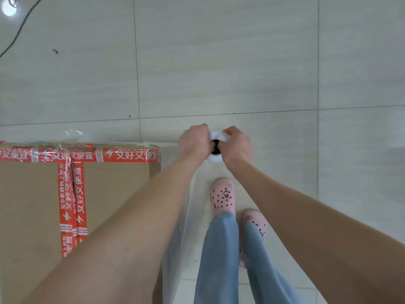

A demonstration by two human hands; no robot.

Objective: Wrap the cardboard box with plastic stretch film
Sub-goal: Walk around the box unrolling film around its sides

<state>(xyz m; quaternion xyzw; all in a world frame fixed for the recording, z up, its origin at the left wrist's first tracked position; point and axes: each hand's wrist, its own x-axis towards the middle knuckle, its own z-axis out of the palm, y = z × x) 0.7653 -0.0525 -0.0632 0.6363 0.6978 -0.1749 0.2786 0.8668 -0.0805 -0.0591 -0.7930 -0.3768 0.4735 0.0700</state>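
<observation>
A large brown cardboard box (32, 205) with red printed tape fills the lower left, its top facing me. Both of my hands grip a roll of clear stretch film (215, 137), held upright to the right of the box's far corner. My left hand (194, 140) and my right hand (235, 145) close around the roll from either side, with its dark core showing between them. A sheet of film (186, 227) hangs down from the roll beside the box. Crinkled film (72, 137) lies along the box's far top edge.
Pale grey floor tiles (219, 62) spread all around. My feet in pink clogs (222, 197) stand just right of the box, below the roll. A thin black cable (17, 34) runs across the floor at the far left.
</observation>
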